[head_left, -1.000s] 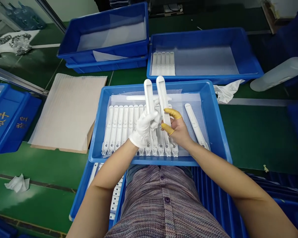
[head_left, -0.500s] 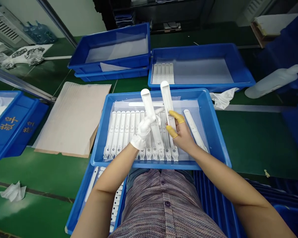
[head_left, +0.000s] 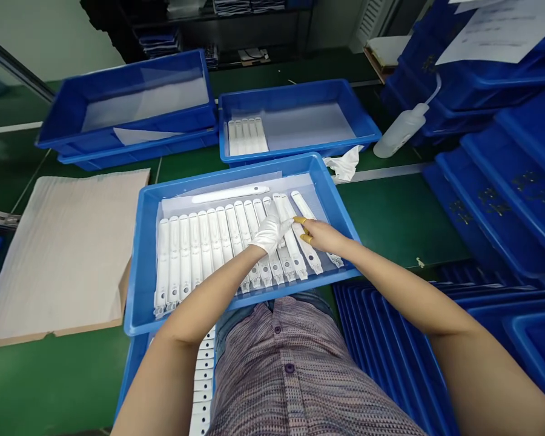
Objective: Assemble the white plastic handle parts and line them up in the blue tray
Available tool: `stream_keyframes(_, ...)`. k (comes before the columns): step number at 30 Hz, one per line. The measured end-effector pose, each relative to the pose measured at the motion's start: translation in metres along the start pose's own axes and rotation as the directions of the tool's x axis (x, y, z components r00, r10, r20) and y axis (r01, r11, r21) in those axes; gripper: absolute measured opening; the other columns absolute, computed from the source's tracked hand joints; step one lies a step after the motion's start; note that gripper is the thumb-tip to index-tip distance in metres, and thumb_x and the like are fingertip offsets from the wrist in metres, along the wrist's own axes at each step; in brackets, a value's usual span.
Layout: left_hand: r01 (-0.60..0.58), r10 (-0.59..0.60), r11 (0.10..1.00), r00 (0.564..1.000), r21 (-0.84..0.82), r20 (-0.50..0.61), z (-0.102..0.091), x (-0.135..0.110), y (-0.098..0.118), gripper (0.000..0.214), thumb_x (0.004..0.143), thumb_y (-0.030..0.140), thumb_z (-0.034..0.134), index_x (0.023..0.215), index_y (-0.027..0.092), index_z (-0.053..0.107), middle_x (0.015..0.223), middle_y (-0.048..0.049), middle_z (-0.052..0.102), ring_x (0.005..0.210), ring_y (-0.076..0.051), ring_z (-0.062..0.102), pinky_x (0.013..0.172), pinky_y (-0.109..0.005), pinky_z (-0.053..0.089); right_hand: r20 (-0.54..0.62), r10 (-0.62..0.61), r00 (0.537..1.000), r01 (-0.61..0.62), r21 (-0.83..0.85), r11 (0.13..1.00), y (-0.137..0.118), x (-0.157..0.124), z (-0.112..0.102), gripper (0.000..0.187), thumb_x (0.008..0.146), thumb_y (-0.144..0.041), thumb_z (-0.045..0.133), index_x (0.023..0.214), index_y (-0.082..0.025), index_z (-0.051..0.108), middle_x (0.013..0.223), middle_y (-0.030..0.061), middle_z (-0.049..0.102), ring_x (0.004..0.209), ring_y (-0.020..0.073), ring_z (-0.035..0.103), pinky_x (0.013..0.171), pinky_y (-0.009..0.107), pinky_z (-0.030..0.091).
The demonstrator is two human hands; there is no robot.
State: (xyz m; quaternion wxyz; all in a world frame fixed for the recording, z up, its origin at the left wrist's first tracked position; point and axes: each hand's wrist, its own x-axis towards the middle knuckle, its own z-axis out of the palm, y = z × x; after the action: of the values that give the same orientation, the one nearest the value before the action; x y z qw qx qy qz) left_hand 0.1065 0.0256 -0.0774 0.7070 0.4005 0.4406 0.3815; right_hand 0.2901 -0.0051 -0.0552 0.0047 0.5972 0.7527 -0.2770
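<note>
A blue tray (head_left: 138, 260) in front of me holds a row of several long white plastic strips (head_left: 200, 248) on a white liner. One more strip (head_left: 229, 194) lies crosswise at the back. My left hand (head_left: 267, 233), in a white glove, is down on the right end of the row, fingers curled over a strip there. Beside it, my right hand (head_left: 322, 237), with yellow finger cots, pinches the neighbouring strip between thumb and forefinger. Both strips lie flat in line with the row. A last strip (head_left: 306, 209) lies at a slant just right of them.
Behind, a second blue tray (head_left: 295, 85) holds several strips (head_left: 247, 134). Stacked blue trays (head_left: 127, 66) stand at the back left. A foam sheet on cardboard (head_left: 63, 242) lies left. A crumpled cloth (head_left: 345, 165), a squeeze bottle (head_left: 402, 130) and stacked trays (head_left: 504, 181) are right.
Both hands have come down from holding two strips upright above the tray to laying them flat at the right end of the row. The camera has swung right.
</note>
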Motion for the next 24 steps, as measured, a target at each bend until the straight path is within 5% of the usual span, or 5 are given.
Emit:
stream_keyframes(6,0.096,-0.068,0.951,0.992,0.295,-0.104,-0.002,-0.002,-0.004,0.088,0.077,0.026,0.086,0.154,0.023,0.044,0.075,0.0029,0.062,0.049,-0.010,0.045,0.047,-0.020,0.035,-0.105,0.129,0.986,-0.137,-0.076,0.988,0.007,0.009,-0.017,0.055,0.101,-0.026,0.057,0.153,-0.012,0.050,0.105,0.0145,0.077,0.097,0.0284,0.073,0.079,0.032,0.050)
stream_keyframes(12,-0.101,0.103,0.987,0.995,0.121,-0.010,-0.006,-0.013,-0.001,0.081,0.075,0.024,0.088,0.148,0.021,0.054,0.089,-0.0034,0.070,0.066,-0.015,0.058,0.072,-0.030,0.052,-0.134,0.185,0.974,-0.200,-0.109,0.974,0.012,0.018,-0.024,0.043,0.089,-0.014,0.067,0.132,-0.006,0.065,0.118,0.0234,0.072,0.102,0.0335,0.072,0.083,0.036,0.053)
stream_keyframes(17,0.099,-0.063,0.955,0.989,-0.280,0.136,-0.004,-0.031,0.014,0.065,0.080,0.017,0.084,0.140,0.018,0.059,0.100,-0.0071,0.074,0.094,-0.020,0.073,0.095,-0.038,0.056,-0.194,-0.094,0.977,0.171,0.436,0.884,-0.014,0.046,-0.049,0.032,0.094,-0.031,0.068,0.124,-0.019,0.070,0.087,0.0050,0.076,0.071,0.0189,0.070,0.067,0.029,0.055)
stream_keyframes(19,0.117,-0.072,0.883,0.991,-0.455,0.115,-0.013,-0.038,0.025,0.050,0.086,0.017,0.080,0.133,0.014,0.062,0.086,-0.0034,0.072,0.081,-0.016,0.073,0.086,-0.035,0.060,-0.256,-0.135,0.957,0.258,0.549,0.795,-0.031,0.075,-0.058,0.025,0.099,-0.035,0.063,0.112,-0.017,0.074,0.085,0.0057,0.076,0.066,0.0159,0.068,0.065,0.028,0.055)
stream_keyframes(24,-0.037,-0.024,0.784,0.996,-0.619,-0.090,-0.058,-0.046,0.057,0.024,0.098,0.027,0.070,0.118,0.014,0.067,0.059,0.0085,0.049,0.042,-0.001,0.041,0.044,-0.012,0.040,-0.273,-0.178,0.946,0.215,0.112,0.970,-0.074,0.155,-0.051,0.033,0.099,-0.014,0.057,0.129,-0.012,0.070,0.130,0.0135,0.072,0.117,0.0232,0.069,0.105,0.035,0.050)
